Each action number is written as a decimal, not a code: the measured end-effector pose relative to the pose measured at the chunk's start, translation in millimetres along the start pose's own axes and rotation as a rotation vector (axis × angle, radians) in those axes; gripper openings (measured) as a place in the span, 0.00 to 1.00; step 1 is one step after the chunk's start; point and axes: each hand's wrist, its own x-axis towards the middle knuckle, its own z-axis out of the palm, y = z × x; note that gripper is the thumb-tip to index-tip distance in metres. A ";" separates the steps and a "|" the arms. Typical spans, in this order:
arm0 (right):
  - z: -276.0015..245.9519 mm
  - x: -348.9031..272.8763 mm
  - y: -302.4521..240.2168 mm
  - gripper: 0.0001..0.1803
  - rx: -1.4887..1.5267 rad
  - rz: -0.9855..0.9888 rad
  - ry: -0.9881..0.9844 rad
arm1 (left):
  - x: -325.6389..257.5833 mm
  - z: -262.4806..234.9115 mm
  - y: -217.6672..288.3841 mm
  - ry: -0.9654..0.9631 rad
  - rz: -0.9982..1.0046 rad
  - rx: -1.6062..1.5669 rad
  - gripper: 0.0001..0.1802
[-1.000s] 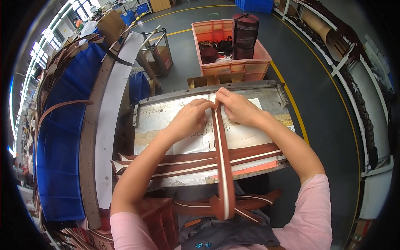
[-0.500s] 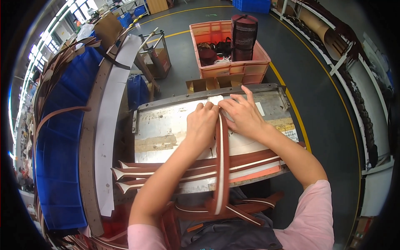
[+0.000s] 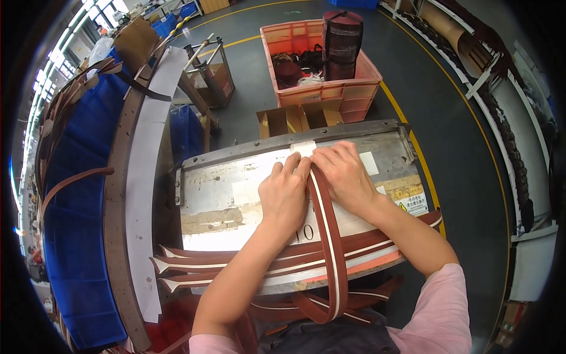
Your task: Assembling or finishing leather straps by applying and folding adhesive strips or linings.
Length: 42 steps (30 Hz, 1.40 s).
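A long reddish-brown strap (image 3: 321,203) with a white centre stripe runs toward me from beneath my fingertips and hangs in a loop over the near edge of the metal work plate (image 3: 377,141). My left hand (image 3: 285,192) is closed at its far end, with thumb and fingers bent. Close against it, my right hand (image 3: 343,177) is closed on the same end from the other side. The exact end lies hidden under the fingers. Just beyond them, a white patch (image 3: 303,148) sits on the plate. Several similar straps (image 3: 197,265) lie crosswise beneath the held one.
Left of the plate stand a long ledge with white paper (image 3: 144,194) and blue bins (image 3: 79,236). Beyond the plate are open cardboard boxes (image 3: 280,122) and a pink crate (image 3: 359,100) holding a dark wrapped roll (image 3: 342,47). Shelving (image 3: 501,106) lines the right.
My right hand's raised fingers have folded down toward the strap's end. The strap's near part now slants right and hangs in a rounder loop. The whole view has shifted slightly.
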 end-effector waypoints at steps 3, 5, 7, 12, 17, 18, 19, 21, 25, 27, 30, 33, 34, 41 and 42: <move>-9.9 -4.8 -1.5 0.20 -0.012 0.023 -0.059 | -1.8 -0.2 5.1 -0.021 -0.005 -0.034 0.22; -14.4 -5.1 -0.2 0.19 -0.013 0.028 -0.048 | 1.0 1.4 7.7 -0.043 -0.004 -0.048 0.23; -18.0 -3.4 3.0 0.17 -0.028 0.042 -0.018 | 6.7 4.6 10.0 -0.034 0.004 -0.065 0.24; -14.2 1.4 14.6 0.16 0.016 0.059 0.015 | 23.0 0.1 13.6 -0.127 0.012 -0.008 0.23; -8.1 -2.5 19.6 0.15 0.107 0.084 0.034 | 21.8 8.7 15.4 -0.094 0.078 0.055 0.22; -4.1 -2.0 18.7 0.11 0.128 0.075 0.078 | 18.3 11.4 14.6 -0.050 0.088 0.060 0.23; -1.6 -1.9 18.2 0.07 0.148 0.066 0.121 | 14.9 12.8 14.0 -0.006 0.097 0.064 0.24; -4.1 -2.5 15.9 0.07 0.137 0.067 0.095 | 10.3 10.7 10.9 -0.032 0.076 0.070 0.27; -12.2 -3.5 9.5 0.16 0.037 0.119 0.029 | 9.6 11.9 9.3 -0.047 0.072 0.059 0.27; -13.7 -1.7 7.9 0.16 -0.015 0.149 0.022 | 11.8 11.4 10.5 -0.047 0.061 0.065 0.27; -13.5 -2.6 9.8 0.15 -0.025 0.167 0.007 | 13.6 13.8 13.1 -0.039 0.063 0.059 0.27; -16.8 -1.5 9.7 0.14 -0.044 0.137 0.014 | 14.3 14.6 13.0 -0.042 0.065 0.066 0.28; -16.4 -1.6 9.6 0.14 -0.041 0.142 0.012 | 14.1 14.4 12.7 -0.044 0.068 0.072 0.28; -12.7 -4.0 8.8 0.14 -0.049 0.122 0.028 | 12.2 17.2 11.1 -0.056 0.057 0.085 0.28; -13.1 -3.9 7.8 0.14 -0.049 0.121 0.021 | 11.4 16.1 11.0 -0.063 0.047 0.083 0.28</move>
